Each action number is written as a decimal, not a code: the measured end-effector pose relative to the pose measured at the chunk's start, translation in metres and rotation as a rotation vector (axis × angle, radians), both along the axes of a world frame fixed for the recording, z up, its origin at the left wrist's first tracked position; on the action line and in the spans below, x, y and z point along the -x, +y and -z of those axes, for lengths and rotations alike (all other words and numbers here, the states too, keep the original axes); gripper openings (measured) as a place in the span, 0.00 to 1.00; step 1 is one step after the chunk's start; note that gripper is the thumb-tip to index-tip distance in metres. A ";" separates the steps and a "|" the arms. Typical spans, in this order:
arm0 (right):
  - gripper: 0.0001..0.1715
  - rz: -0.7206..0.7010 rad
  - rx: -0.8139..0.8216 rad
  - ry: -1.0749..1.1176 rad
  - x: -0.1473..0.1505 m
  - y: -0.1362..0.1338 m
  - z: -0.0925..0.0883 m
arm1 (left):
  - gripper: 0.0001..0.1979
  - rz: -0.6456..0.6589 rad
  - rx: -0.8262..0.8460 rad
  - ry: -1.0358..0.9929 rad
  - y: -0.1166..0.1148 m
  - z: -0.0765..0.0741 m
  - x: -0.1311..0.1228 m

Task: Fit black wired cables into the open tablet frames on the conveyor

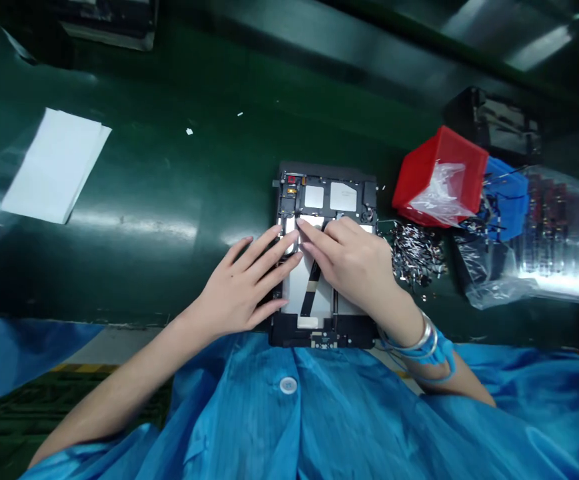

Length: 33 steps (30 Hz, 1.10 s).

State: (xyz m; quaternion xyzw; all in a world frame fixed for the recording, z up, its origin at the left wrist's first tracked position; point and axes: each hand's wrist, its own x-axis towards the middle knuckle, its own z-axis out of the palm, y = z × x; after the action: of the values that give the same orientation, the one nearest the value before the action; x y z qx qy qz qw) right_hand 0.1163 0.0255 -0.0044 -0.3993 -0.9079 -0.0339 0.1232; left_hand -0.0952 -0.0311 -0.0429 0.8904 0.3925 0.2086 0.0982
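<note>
An opened tablet chassis (326, 197) lies on the green bench, its internal boards and metal shields exposed. My left hand (246, 280) rests over its left side with the fingers spread, and my right hand (349, 257) lies on its upper middle. Both sets of fingertips touch the white inner panel (314, 280) near its top edge, and nothing shows held between them. A dark flex cable (310, 290) runs down that panel between my hands. My hands hide part of the chassis.
A heap of small metal parts (416, 253) lies right of the chassis. Beyond it stand a tipped red bin (442, 177) with a plastic bag, a blue bin (506, 197) and a black box (492, 127). A stack of white paper (54, 167) lies at the left. A blue wrist strap (419, 343) circles my right wrist.
</note>
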 end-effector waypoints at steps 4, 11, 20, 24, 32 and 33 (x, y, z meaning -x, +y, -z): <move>0.20 0.258 -0.002 0.207 -0.026 -0.016 -0.008 | 0.30 -0.303 0.116 -0.250 -0.029 0.004 -0.003; 0.28 0.718 0.485 0.342 -0.058 -0.056 -0.001 | 0.31 -0.414 0.331 -0.405 -0.075 -0.002 -0.026; 0.36 0.514 0.754 1.070 -0.047 -0.036 0.005 | 0.36 -0.814 0.695 -0.940 -0.022 -0.063 -0.032; 0.21 0.662 0.334 1.069 -0.094 -0.020 0.011 | 0.29 -0.834 0.814 -1.227 0.050 -0.071 -0.044; 0.09 1.231 -0.085 0.391 -0.227 0.019 0.008 | 0.28 -0.613 0.661 -1.418 0.221 -0.031 -0.051; 0.10 1.207 -0.040 0.335 -0.231 0.026 0.006 | 0.29 -0.588 0.656 -1.367 0.240 -0.024 -0.049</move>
State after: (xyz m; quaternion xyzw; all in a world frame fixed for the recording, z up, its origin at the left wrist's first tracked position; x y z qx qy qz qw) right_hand 0.3470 0.0516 -0.0105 -0.8392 -0.4899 -0.0516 0.2303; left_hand -0.0461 0.2086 -0.0184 0.3526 0.5047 0.5980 0.5132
